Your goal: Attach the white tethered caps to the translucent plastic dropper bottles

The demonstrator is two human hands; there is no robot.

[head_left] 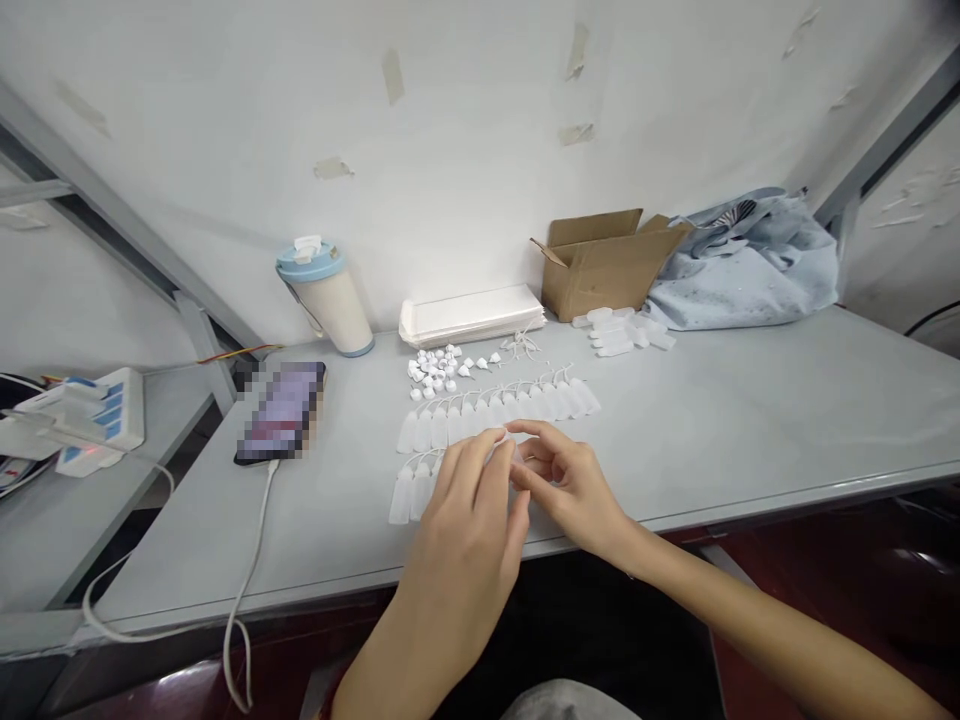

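Note:
My left hand (469,505) and my right hand (577,485) meet over the front of the table, fingertips bent together. Between them a bit of a small translucent white piece (516,454) shows; the fingers hide most of it. Just beyond lies a row of frosted white tags (491,408) with looped strings. A second, nearer row of such tags (403,497) runs under my left hand, which covers part of it. Behind the rows are small white caps (433,368) in a heap and some loose white strings (523,343).
Loose frosted pieces (619,332) lie before an open cardboard box (607,270). A white paper stack (472,315) and a tumbler (330,300) stand by the wall. A blue cloth bag (750,270) is at right. The phone (283,412) trails a white cable (259,530) over the edge.

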